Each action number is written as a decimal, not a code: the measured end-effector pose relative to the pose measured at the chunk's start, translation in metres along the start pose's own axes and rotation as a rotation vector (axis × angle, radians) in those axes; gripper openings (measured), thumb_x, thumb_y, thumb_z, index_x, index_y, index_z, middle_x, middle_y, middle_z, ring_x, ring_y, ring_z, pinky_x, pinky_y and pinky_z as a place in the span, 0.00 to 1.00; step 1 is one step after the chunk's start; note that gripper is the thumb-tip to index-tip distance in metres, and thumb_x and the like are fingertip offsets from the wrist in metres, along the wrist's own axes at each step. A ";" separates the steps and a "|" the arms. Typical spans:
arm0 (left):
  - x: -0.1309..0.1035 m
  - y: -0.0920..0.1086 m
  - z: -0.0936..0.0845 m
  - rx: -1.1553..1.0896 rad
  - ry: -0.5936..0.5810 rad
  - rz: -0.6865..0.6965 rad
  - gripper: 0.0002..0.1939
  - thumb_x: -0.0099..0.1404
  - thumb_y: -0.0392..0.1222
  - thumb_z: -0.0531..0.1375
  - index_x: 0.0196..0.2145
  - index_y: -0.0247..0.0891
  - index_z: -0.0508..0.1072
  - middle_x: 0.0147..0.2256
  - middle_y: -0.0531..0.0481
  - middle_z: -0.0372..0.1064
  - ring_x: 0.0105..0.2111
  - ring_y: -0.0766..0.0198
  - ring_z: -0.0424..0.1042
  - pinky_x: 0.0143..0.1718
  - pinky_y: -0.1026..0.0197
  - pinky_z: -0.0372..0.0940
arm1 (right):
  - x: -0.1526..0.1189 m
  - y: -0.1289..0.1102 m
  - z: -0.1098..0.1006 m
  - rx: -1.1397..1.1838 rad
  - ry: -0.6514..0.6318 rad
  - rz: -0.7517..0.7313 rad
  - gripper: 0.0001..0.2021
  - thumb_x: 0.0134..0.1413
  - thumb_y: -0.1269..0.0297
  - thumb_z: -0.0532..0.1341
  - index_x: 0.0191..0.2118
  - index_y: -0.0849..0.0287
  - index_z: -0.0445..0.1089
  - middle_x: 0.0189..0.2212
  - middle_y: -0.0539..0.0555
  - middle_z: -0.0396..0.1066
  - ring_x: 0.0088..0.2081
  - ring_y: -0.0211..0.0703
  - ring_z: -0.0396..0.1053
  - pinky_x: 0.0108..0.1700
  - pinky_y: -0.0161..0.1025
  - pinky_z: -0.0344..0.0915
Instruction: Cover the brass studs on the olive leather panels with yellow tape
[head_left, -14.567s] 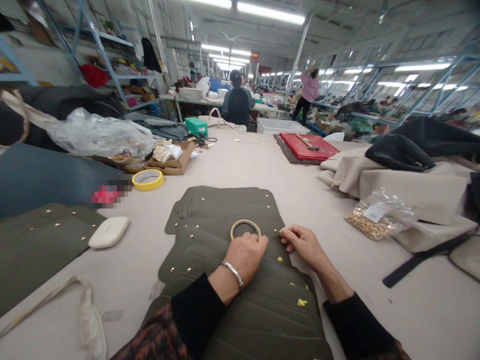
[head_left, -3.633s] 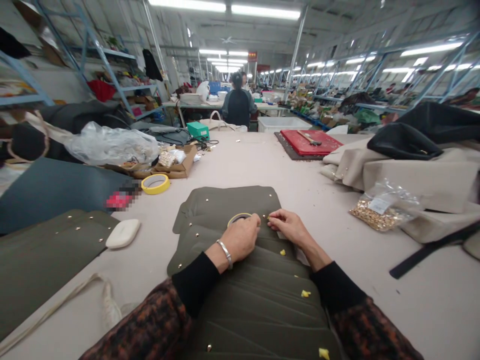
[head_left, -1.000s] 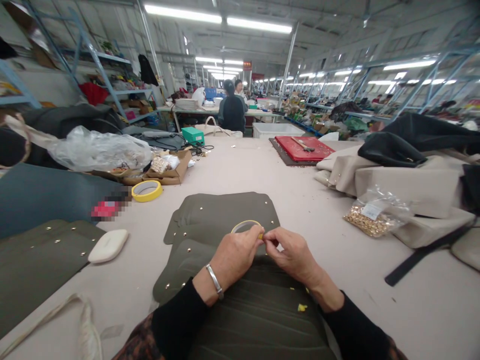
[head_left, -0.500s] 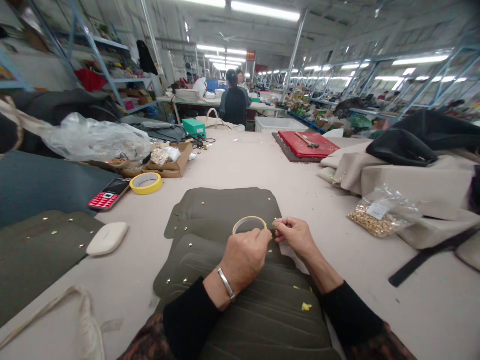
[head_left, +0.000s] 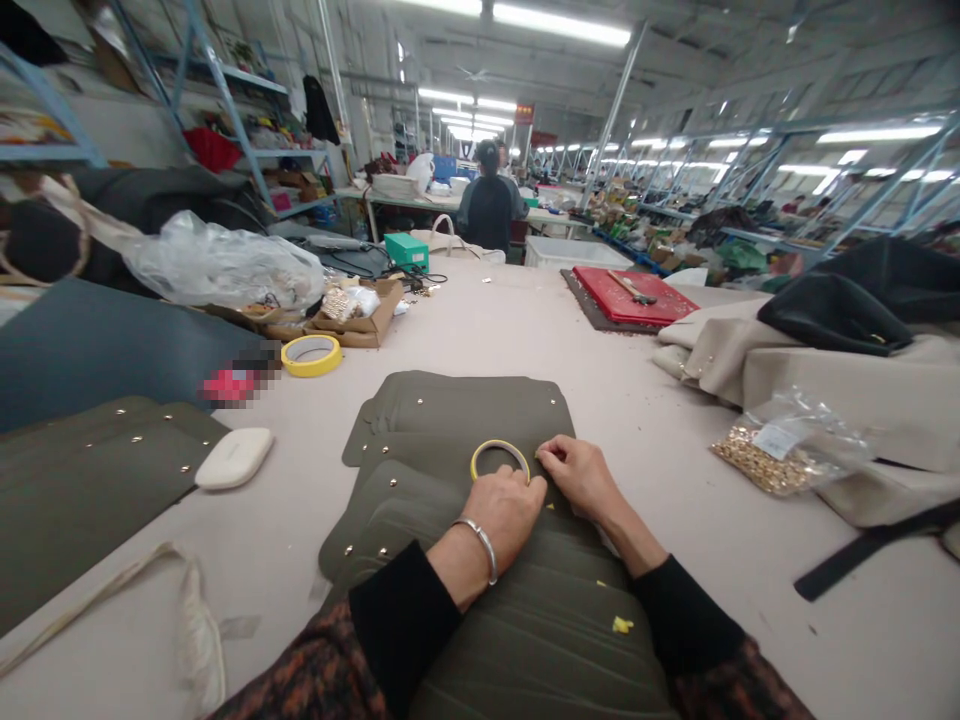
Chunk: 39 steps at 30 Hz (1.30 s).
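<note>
The left hand [head_left: 502, 520] pinches a yellow tape roll [head_left: 475, 463]; the right hand [head_left: 581, 477] presses fingers together; bag label [head_left: 778, 440] illegible.

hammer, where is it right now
In the head view, the hammer lies on the red board, right of centre on the far part of the table.

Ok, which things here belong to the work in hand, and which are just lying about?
Seemingly in use:
olive studded panels, beneath the right hand
yellow tape roll, in the left hand
yellow bits, on the panels

Seemingly just lying about:
white case
hammer
thicker yellow roll
green box
</note>
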<state>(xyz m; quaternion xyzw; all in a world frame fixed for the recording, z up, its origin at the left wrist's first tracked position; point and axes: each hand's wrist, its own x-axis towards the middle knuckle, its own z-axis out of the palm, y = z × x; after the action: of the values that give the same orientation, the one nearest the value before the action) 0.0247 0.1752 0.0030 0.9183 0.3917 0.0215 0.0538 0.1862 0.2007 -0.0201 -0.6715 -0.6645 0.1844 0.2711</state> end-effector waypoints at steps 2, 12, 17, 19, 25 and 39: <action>0.000 -0.001 0.000 -0.009 0.005 -0.003 0.09 0.67 0.31 0.48 0.40 0.34 0.67 0.34 0.42 0.69 0.37 0.53 0.70 0.32 0.54 0.68 | 0.001 -0.003 0.001 -0.096 -0.007 -0.024 0.09 0.52 0.66 0.55 0.29 0.59 0.72 0.27 0.53 0.75 0.30 0.42 0.72 0.34 0.35 0.63; -0.004 -0.003 0.001 -0.026 0.085 -0.006 0.08 0.65 0.30 0.49 0.35 0.35 0.67 0.33 0.43 0.70 0.35 0.53 0.70 0.32 0.54 0.68 | -0.012 0.010 -0.014 -0.297 0.138 -0.307 0.08 0.60 0.65 0.53 0.41 0.60 0.68 0.32 0.55 0.72 0.35 0.43 0.71 0.40 0.37 0.64; -0.005 -0.004 0.001 -0.040 0.089 -0.015 0.07 0.62 0.28 0.51 0.35 0.35 0.67 0.33 0.44 0.71 0.35 0.54 0.70 0.33 0.55 0.69 | -0.012 0.002 -0.007 -0.546 -0.025 -0.540 0.11 0.60 0.73 0.51 0.36 0.63 0.71 0.32 0.58 0.71 0.37 0.44 0.69 0.41 0.37 0.63; -0.005 -0.005 0.002 -0.044 0.083 -0.014 0.07 0.62 0.29 0.51 0.35 0.35 0.67 0.33 0.44 0.71 0.36 0.54 0.70 0.33 0.55 0.68 | -0.009 -0.007 -0.003 -0.586 -0.072 -0.438 0.11 0.59 0.75 0.51 0.37 0.64 0.71 0.33 0.60 0.71 0.37 0.45 0.69 0.41 0.37 0.63; -0.006 -0.008 0.000 -0.042 0.135 -0.022 0.08 0.63 0.30 0.51 0.37 0.36 0.68 0.33 0.46 0.71 0.36 0.56 0.70 0.32 0.58 0.68 | 0.012 -0.024 -0.001 -0.495 -0.160 -0.045 0.12 0.54 0.73 0.53 0.32 0.64 0.75 0.32 0.63 0.75 0.36 0.48 0.72 0.36 0.37 0.61; -0.004 -0.031 0.000 -0.418 0.727 0.051 0.11 0.69 0.39 0.53 0.46 0.39 0.70 0.42 0.50 0.74 0.41 0.65 0.74 0.46 0.64 0.68 | -0.014 0.012 -0.029 0.293 -0.065 0.069 0.18 0.52 0.65 0.57 0.48 0.64 0.70 0.28 0.54 0.75 0.28 0.40 0.73 0.30 0.34 0.66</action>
<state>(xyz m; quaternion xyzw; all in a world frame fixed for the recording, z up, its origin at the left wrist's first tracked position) -0.0009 0.1935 -0.0011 0.8298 0.3493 0.4244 0.0968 0.2123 0.1840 -0.0059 -0.6409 -0.6154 0.3103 0.3378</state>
